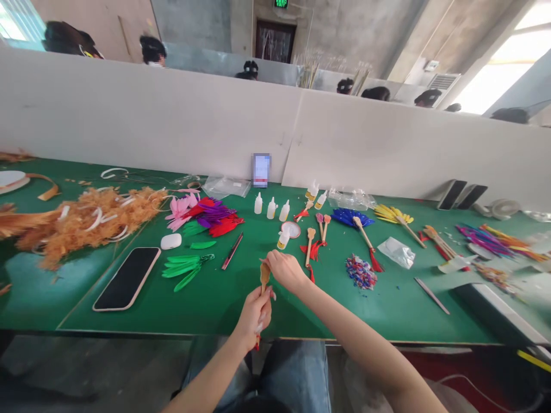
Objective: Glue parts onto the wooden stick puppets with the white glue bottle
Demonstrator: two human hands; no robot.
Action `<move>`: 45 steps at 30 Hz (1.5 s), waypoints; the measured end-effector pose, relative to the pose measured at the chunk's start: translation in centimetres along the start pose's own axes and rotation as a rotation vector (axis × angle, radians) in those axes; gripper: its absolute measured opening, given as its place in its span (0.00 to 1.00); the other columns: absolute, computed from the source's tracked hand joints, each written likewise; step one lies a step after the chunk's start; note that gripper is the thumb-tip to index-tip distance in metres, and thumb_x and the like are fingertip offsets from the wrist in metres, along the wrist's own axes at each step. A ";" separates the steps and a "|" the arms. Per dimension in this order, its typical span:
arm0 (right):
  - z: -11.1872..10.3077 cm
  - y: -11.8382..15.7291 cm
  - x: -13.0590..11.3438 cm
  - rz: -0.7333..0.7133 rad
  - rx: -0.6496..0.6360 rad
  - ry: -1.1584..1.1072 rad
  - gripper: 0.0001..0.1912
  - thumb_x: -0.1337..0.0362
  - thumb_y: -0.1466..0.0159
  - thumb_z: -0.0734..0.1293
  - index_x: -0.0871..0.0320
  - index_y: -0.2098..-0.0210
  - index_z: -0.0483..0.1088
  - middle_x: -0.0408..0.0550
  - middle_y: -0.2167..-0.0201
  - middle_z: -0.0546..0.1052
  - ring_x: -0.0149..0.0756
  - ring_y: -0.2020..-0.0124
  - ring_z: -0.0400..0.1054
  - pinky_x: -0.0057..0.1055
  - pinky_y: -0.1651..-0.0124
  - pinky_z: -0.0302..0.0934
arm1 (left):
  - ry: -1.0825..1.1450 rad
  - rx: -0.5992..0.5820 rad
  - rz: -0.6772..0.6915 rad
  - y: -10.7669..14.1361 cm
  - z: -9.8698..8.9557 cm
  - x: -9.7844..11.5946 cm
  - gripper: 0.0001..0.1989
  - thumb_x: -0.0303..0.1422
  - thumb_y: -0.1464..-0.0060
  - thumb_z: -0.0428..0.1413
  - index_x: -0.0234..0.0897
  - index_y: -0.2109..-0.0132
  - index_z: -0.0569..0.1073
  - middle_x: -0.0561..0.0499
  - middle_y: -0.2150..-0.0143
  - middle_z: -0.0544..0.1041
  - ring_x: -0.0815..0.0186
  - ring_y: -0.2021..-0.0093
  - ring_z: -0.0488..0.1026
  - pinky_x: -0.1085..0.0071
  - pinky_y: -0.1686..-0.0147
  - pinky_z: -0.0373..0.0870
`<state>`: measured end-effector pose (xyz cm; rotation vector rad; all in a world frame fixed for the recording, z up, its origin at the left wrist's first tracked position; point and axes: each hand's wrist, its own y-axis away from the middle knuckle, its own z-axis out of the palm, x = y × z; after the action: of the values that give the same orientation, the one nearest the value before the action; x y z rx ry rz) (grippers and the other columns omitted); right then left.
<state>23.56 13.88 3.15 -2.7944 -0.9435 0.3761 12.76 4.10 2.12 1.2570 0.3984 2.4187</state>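
Note:
My left hand (253,316) is wrapped around a small wooden fan handle (265,276), held upright at the table's front edge. Its flat, wider head points up, and a bit of red shows below my fist. My right hand (284,269) is closed at the top of that head; what its fingertips pinch, if anything, is hidden. Just beyond stands a small glue bottle (283,238) by a round white lid or dish (291,230). Similar wooden handles with red tassels (310,246) lie to the right. Green feathers (185,269) and a dark red pen (232,250) are on the left.
A phone (127,279) and white earbud case (171,241) lie left, near brown fluffy trim (103,221). Several glue bottles (271,209) stand behind. Blue (350,218) and yellow feather fans (392,214), sequins (360,271) and tweezers (431,296) are right. A white partition (172,120) bounds the table.

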 end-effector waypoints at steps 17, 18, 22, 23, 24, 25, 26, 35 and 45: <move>-3.2 3.6 1.0 -0.013 -0.005 0.069 0.13 0.66 0.30 0.52 0.59 0.69 0.62 0.46 0.74 0.72 0.30 0.77 0.67 0.26 0.77 0.53 | 0.076 0.126 -0.030 4.4 0.9 4.3 0.21 0.46 0.61 0.64 0.35 0.70 0.66 0.66 0.90 0.50 0.81 0.91 0.41 0.80 0.91 0.38; -3.9 4.3 1.5 0.017 0.020 0.028 0.14 0.66 0.30 0.51 0.58 0.69 0.61 0.44 0.74 0.71 0.29 0.77 0.67 0.25 0.76 0.54 | 0.065 0.182 0.043 4.5 0.7 5.0 0.21 0.46 0.61 0.64 0.35 0.70 0.65 0.66 0.90 0.50 0.81 0.90 0.41 0.81 0.91 0.39; -6.6 8.0 4.6 0.223 0.167 -0.227 0.19 0.57 0.30 0.50 0.56 0.75 0.59 0.42 0.80 0.68 0.29 0.78 0.65 0.24 0.72 0.55 | -0.019 0.003 0.003 5.1 0.2 7.4 0.14 0.41 0.51 0.60 0.34 0.69 0.67 0.65 0.89 0.50 0.81 0.90 0.40 0.81 0.90 0.41; -6.9 9.0 5.7 0.293 0.183 -0.206 0.21 0.55 0.30 0.49 0.56 0.77 0.58 0.42 0.81 0.67 0.30 0.79 0.64 0.25 0.74 0.53 | -0.046 -0.046 -0.013 5.3 0.4 7.6 0.13 0.41 0.48 0.58 0.34 0.68 0.68 0.65 0.89 0.50 0.81 0.90 0.40 0.82 0.90 0.41; -7.0 10.0 6.9 0.376 0.194 -0.157 0.23 0.54 0.31 0.48 0.56 0.78 0.57 0.42 0.83 0.67 0.31 0.81 0.62 0.26 0.75 0.51 | -0.063 -0.084 -0.021 5.5 0.8 7.7 0.13 0.41 0.46 0.56 0.34 0.68 0.68 0.64 0.89 0.50 0.81 0.90 0.40 0.82 0.90 0.41; -7.0 10.9 8.2 0.470 0.192 -0.081 0.23 0.52 0.31 0.49 0.56 0.79 0.58 0.43 0.83 0.67 0.32 0.82 0.62 0.27 0.77 0.49 | -0.071 -0.112 -0.022 5.7 1.2 7.6 0.13 0.41 0.45 0.55 0.33 0.67 0.69 0.64 0.89 0.51 0.81 0.90 0.40 0.82 0.90 0.41; -6.8 11.9 9.4 0.569 0.176 -0.005 0.24 0.51 0.32 0.50 0.56 0.79 0.59 0.45 0.83 0.69 0.34 0.81 0.63 0.27 0.77 0.47 | -0.072 -0.131 -0.020 5.9 1.7 7.5 0.13 0.41 0.44 0.54 0.33 0.66 0.69 0.64 0.89 0.51 0.81 0.90 0.40 0.82 0.90 0.41; -7.0 15.3 14.5 0.874 0.132 0.125 0.19 0.48 0.38 0.60 0.52 0.60 0.74 0.49 0.65 0.78 0.42 0.70 0.71 0.28 0.76 0.53 | -0.140 -0.146 0.006 5.8 4.5 7.0 0.18 0.45 0.40 0.47 0.33 0.62 0.70 0.62 0.87 0.54 0.80 0.91 0.44 0.82 0.91 0.42; -9.4 8.3 3.1 0.384 0.219 -1.072 0.28 0.53 0.42 0.68 0.56 0.45 0.63 0.54 0.55 0.75 0.41 0.57 0.72 0.33 0.63 0.70 | -0.323 -0.093 0.054 6.0 5.9 6.4 0.20 0.48 0.41 0.45 0.35 0.63 0.68 0.62 0.87 0.55 0.78 0.91 0.45 0.79 0.91 0.43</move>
<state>33.35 8.54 9.61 -2.4387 -0.3949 1.9917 13.03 2.18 12.46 1.5986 0.1584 2.1938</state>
